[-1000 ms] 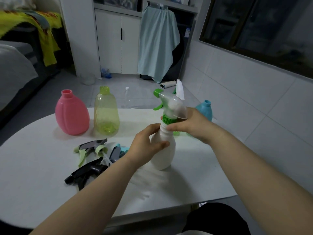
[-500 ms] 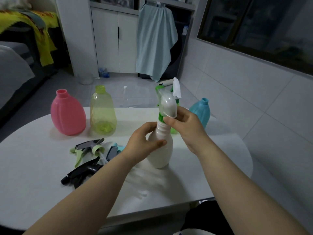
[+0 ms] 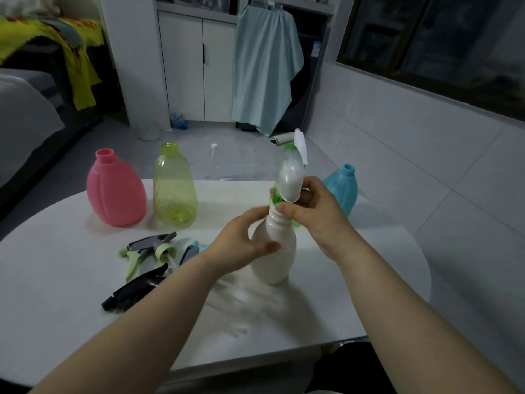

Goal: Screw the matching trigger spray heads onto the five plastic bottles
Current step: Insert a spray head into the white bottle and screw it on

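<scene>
Centre frame: left grip (image 3: 238,248) holds the white bottle (image 3: 277,260), right grip (image 3: 318,217) pinches its head (image 3: 289,180), apparently mid-screwing. Pink bottle (image 3: 115,194), yellow bottle (image 3: 174,191), blue bottle (image 3: 342,189) bare.

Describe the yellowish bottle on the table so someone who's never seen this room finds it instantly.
On the white table, look to the far left, where two open-necked bottles stand side by side. The yellow-green bottle is the right one, beside the pink bottle. Unlike its opaque, squat neighbour, it is see-through, taller and slimmer.
</scene>
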{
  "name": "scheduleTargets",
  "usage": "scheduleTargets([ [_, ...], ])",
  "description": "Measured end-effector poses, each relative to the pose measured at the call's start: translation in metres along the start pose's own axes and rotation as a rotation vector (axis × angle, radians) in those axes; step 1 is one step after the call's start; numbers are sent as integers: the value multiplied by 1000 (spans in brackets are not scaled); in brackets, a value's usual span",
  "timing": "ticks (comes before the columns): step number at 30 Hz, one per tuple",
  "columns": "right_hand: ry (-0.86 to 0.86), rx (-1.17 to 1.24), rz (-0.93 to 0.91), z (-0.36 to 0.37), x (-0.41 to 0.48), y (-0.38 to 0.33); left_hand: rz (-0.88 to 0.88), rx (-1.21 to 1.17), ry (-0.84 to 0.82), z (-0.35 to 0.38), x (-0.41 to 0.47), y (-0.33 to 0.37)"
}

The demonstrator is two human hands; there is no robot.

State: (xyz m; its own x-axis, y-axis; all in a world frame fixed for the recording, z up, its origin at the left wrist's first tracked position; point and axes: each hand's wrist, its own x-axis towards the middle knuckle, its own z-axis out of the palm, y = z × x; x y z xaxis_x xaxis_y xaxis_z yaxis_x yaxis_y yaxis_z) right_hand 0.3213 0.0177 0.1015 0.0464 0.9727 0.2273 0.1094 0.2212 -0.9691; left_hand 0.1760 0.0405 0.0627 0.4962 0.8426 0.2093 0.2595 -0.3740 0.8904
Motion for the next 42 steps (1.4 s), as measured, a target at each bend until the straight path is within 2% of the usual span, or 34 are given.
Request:
scheduleTargets([
  [2, 74, -3, -2, 8, 0, 3, 16, -2, -36, -2, 3, -2],
  [5, 141, 3, -23, 17, -3, 9, 12, -13, 14, 0, 3, -6],
  [10, 1, 2, -69, 7, -12, 8, 19, -7, 27, 1, 2, -8],
  [16, 346, -71, -102, 24, -10, 12, 6, -24, 36, 2, 1, -7],
  [18, 328, -41, -79, 27, -11, 16, 14, -23, 40, 2, 1, -8],
  [23, 101, 71, -83, 21, -14, 20, 27, -34, 37, 1, 1, -10],
  [25, 123, 94, -86, 20, -13, 17, 28, -19, 37, 0, 2, -10],
  [27, 217, 90, -78, 22, -10, 15, 34, -10, 30, 0, 3, -11],
  [30, 315, 0, -57, 27, -6, 14, 30, -17, 32, 1, 2, -11],
  [32, 282, -7, -30, 26, -6, 15, 30, -37, 28, 1, 2, -11],
  [36, 83, 66, -66, 16, -10, 13, 40, -53, 31, 1, 3, -12],
  [38, 76, 53, -105, 14, -10, 10, 39, -59, 34, 1, 4, -12],
  [42, 266, 19, -141, 22, -8, 9, 37, -69, 30, 1, 3, -13],
])
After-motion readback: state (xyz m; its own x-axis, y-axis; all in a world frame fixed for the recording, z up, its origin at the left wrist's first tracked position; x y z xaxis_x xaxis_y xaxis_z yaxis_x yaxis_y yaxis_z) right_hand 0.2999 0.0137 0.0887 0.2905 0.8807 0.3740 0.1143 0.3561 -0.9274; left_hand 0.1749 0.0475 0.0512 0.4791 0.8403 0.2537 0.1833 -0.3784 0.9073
